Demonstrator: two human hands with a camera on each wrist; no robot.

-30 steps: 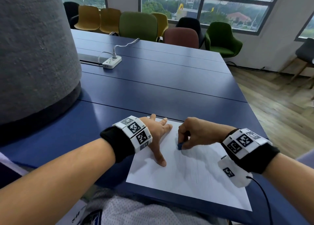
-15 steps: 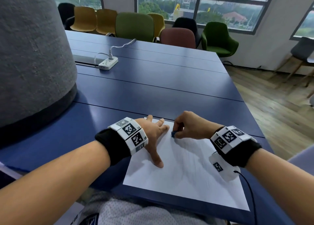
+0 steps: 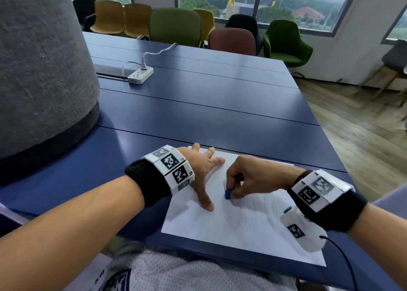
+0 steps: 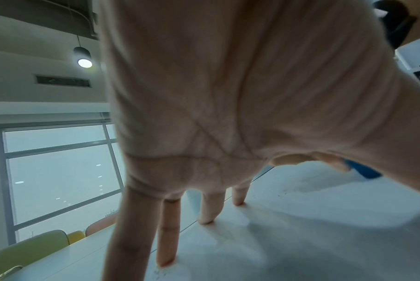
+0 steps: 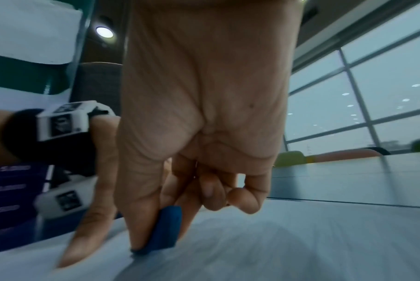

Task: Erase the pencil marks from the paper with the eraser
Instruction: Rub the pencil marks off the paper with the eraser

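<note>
A white sheet of paper point(image 3: 237, 229) with faint pencil marks point(image 3: 251, 222) lies at the near edge of the blue table point(image 3: 220, 106). My left hand point(image 3: 204, 169) presses flat on the sheet's upper left part, fingers spread and straight point(image 4: 165, 237). My right hand point(image 3: 246, 176) pinches a small blue eraser point(image 3: 228, 194) between thumb and fingers, its lower end on the paper just right of my left thumb. In the right wrist view the eraser point(image 5: 167, 228) is tilted against the sheet, and the other fingers are curled in. A blue corner of the eraser point(image 4: 362, 171) shows in the left wrist view.
A large grey felt-covered column point(image 3: 41, 70) rises at the left on the table. A white power strip point(image 3: 141, 75) with its cable lies further back. Coloured chairs point(image 3: 176, 26) line the table's far side below the windows. Wood floor point(image 3: 363, 136) is to the right.
My right hand has rubbed the eraser up towards the sheet's top edge and back down towards me again. My left hand has stayed pressed in place.
</note>
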